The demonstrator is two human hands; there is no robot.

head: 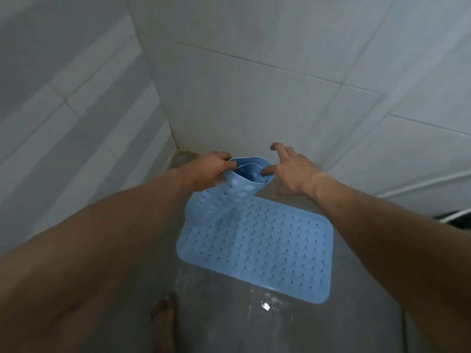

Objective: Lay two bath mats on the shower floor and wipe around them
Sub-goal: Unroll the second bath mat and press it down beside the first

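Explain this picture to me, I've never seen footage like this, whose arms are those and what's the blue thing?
There is no machine here. One camera worn on a person's head looks down at their own bare arms in a white-tiled shower corner. A light blue rubber bath mat with small holes lies partly flat on the wet grey shower floor; its far end is curled up. The left hand grips that curled end, and the right hand has its thumb hooked in the curl, fingers spread. A bare foot shows below. Only one mat is visible.
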